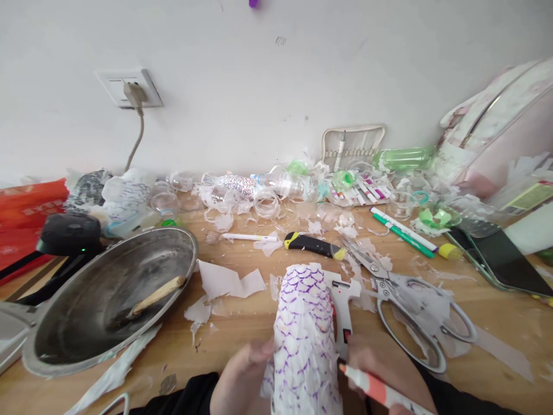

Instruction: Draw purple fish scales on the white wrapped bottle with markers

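A white paper-covered cylinder [305,340] with purple scale outlines stands before me, its lower end cut off by the picture's edge. My left hand [242,377] holds it from the left, thumb against its side and the other fingers mostly hidden. In my right hand [384,363] is an orange-tipped marker [374,387], pointing left, its tip close to the cylinder's right side. Whether the tip touches is unclear. Partly behind the cylinder lies a white glue gun [344,308]. Large scissors [389,282] rest right of it, near my right hand, with paper scraps over their handles.
At the left sits a metal basin [193,245] holding a wooden-handled tool [159,295]. A utility knife [313,244], a white brush [248,237] and torn paper [231,279] lie ahead. Cut bottles and markers crowd the wall; a phone [505,259] and backpack [510,127] are right.
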`<control>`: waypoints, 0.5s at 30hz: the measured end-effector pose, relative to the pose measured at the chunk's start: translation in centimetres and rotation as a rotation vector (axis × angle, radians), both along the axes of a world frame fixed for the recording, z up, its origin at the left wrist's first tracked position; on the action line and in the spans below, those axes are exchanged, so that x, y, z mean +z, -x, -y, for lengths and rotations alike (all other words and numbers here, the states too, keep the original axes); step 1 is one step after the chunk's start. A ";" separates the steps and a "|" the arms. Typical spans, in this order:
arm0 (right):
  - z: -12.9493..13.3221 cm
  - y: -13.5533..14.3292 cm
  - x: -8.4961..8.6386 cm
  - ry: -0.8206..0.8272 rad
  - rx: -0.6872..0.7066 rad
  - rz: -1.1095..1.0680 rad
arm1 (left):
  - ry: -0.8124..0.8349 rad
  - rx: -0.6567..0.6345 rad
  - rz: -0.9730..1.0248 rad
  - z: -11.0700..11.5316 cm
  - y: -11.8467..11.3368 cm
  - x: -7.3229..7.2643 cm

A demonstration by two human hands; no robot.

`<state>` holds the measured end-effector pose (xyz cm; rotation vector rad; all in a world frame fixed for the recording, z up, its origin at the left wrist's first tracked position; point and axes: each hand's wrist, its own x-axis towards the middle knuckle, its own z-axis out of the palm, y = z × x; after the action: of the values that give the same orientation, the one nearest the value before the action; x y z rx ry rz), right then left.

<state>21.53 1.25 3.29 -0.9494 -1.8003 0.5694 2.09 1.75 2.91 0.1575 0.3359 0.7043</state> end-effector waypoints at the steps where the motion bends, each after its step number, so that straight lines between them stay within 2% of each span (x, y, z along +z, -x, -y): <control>1: 0.2 0.1 0.0 0.046 -0.055 -0.076 | -0.001 0.005 0.002 -0.1 -0.1 0.2; 4: 0.5 0.6 0.2 0.131 -0.214 -0.226 | -0.031 0.034 0.007 -0.2 -0.3 0.8; 7: 0.2 0.8 0.7 0.135 -0.331 -0.126 | -0.074 0.037 -0.026 -0.2 -0.4 1.3; 11: -0.5 0.6 1.1 0.019 -0.246 0.104 | -0.140 0.008 -0.086 -0.1 -0.5 1.3; 15: -1.0 0.5 1.3 0.038 -0.173 0.138 | -0.243 -0.035 -0.082 -0.3 -0.6 1.0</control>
<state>21.07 2.26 4.58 -1.1820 -1.8117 0.4399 2.67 2.06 3.87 0.4228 0.3242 0.7045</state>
